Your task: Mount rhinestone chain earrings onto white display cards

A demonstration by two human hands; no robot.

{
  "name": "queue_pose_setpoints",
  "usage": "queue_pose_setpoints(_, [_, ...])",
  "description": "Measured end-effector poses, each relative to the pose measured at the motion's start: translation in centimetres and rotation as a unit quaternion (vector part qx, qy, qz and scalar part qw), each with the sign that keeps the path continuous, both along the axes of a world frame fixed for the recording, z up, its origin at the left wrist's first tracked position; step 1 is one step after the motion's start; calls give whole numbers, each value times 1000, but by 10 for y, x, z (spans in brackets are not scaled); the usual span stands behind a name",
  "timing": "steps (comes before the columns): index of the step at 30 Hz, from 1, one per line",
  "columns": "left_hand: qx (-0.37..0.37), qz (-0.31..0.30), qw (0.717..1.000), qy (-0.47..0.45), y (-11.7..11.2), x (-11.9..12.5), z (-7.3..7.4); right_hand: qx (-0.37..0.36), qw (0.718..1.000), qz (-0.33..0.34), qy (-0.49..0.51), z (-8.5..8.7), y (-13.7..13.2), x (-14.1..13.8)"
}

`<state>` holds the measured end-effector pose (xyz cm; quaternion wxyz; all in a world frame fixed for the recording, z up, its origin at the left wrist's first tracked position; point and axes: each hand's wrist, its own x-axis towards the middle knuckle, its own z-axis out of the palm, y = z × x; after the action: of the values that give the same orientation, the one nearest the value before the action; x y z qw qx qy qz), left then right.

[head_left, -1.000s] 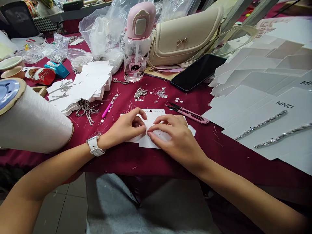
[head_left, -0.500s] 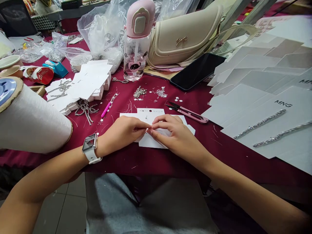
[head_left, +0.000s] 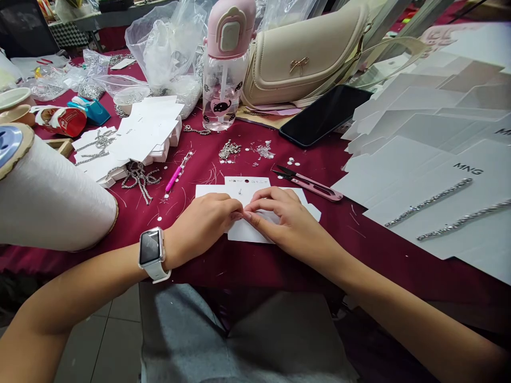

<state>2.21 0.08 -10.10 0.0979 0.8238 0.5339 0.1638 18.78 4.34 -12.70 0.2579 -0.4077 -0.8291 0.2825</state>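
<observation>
A small white card (head_left: 247, 187) lies flat on the dark red tablecloth (head_left: 223, 266) in front of me. My left hand (head_left: 202, 223), with a white watch on its wrist, rests on the card's left part with its fingers curled into a pinch. My right hand (head_left: 281, 215) lies on the card's right part, fingers pressed together, its fingertips touching those of the left hand. What the fingertips pinch is too small to make out.
Pink thread snips (head_left: 313, 186) lie just right of the card; a pink tool (head_left: 178, 174) and loose silver chains (head_left: 139, 178) lie to the left. A large white thread cone (head_left: 51, 199), card stacks (head_left: 147, 130), water bottle (head_left: 225, 64), beige bag (head_left: 303, 58), phone (head_left: 323, 114) and white cards with rhinestone strips (head_left: 439, 202) surround.
My left hand has rolled over so that the watch face points up, and its fingers have closed into a tighter pinch against the right fingertips. The card stays put.
</observation>
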Motion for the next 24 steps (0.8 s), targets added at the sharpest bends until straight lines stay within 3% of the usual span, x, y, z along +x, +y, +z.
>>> queue_pose_setpoints(18, [7,-10,1000,-1,4,2,-9,93,994,49,-23,1,-2,3])
queue_pose_setpoints(24, [-19,3,998,-58,9,3,-8,131,988,71,-46,5,1,6])
